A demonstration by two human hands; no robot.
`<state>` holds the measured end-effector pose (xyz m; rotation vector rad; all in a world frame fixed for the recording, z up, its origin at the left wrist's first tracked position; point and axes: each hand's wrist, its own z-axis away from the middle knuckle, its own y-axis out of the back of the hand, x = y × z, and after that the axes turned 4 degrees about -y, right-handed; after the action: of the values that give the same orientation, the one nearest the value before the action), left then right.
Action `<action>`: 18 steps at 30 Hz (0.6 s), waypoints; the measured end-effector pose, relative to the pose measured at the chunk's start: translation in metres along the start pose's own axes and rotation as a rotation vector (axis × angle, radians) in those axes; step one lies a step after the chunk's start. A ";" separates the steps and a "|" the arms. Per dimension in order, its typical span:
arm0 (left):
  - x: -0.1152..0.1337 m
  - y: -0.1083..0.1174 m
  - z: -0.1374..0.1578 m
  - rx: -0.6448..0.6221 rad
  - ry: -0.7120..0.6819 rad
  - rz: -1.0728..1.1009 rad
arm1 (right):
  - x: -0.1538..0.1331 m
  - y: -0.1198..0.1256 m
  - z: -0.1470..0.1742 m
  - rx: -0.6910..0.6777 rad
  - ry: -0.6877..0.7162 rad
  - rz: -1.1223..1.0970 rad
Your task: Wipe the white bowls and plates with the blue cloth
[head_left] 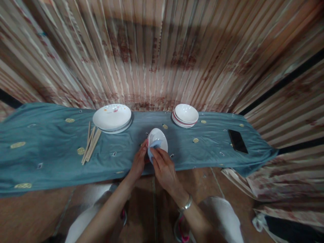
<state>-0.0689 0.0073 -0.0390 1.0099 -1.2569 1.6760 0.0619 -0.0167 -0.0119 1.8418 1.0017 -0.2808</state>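
Observation:
A small white bowl (163, 137) is held tilted above the near edge of the cloth-covered table. My left hand (139, 160) grips the bowl's left side, its fingers partly hidden behind the rim. In my right hand (164, 168) is a pale blue cloth (156, 143), pinched and pressed against the inside of the bowl. Beyond and to the right stands a stack of similar white bowls (186, 113), some with red bands. Large white plates with a floral pattern (112, 116) are stacked at the back left.
Several wooden chopsticks (91, 143) lie beside the plates. A black phone (238, 141) rests at the right on the teal tablecloth (55, 145). A pleated curtain (152, 60) hangs directly behind the table. Dark poles (283, 82) run along the right side.

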 end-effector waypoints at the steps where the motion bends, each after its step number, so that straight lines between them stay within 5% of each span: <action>1: 0.001 -0.001 0.001 -0.003 0.003 -0.022 | 0.000 0.000 -0.002 0.001 0.016 0.019; 18: 0.010 -0.009 0.004 -0.057 0.009 0.007 | 0.014 0.001 -0.056 -0.051 0.056 0.063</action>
<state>-0.0641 0.0063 -0.0263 0.9641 -1.2962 1.6385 0.0588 0.0374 0.0083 1.8400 0.9786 -0.1653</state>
